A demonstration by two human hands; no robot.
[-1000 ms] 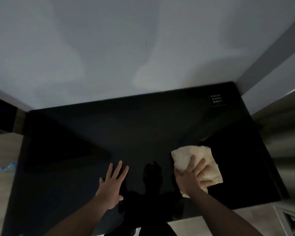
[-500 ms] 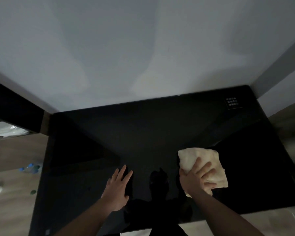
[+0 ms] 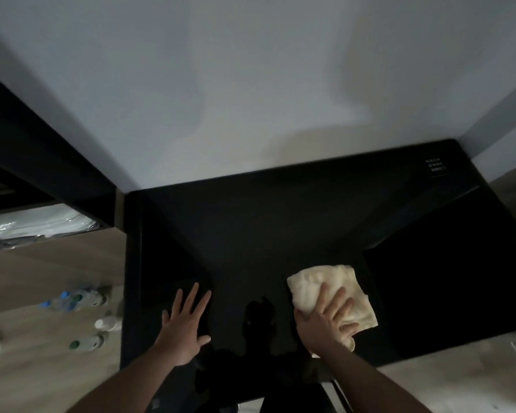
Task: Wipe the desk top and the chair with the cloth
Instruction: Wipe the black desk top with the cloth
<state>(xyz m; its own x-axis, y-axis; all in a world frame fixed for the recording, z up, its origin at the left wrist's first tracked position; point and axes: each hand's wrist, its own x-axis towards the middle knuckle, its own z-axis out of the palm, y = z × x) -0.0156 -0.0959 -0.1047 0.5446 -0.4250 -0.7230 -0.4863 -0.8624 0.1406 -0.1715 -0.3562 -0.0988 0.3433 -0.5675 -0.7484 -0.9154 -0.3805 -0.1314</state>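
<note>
A glossy black desk top [image 3: 265,222] fills the middle of the view and stands against a pale wall. A cream folded cloth [image 3: 325,281] lies on its near right part. My right hand [image 3: 328,320] presses flat on the cloth's near half with fingers spread. My left hand [image 3: 183,326] rests flat on the bare desk near the front edge, fingers straight, holding nothing. The chair is not in view.
Several bottles [image 3: 75,302] and a white cup [image 3: 105,323] stand on the wooden floor left of the desk. A dark bed frame with a wrapped mattress [image 3: 36,225] is at the far left. A small white label [image 3: 437,166] marks the desk's back right corner.
The view has swung to the left, showing more floor and the bottles. My right hand and the cloth have slid a little left across the desk. My left hand stays flat.
</note>
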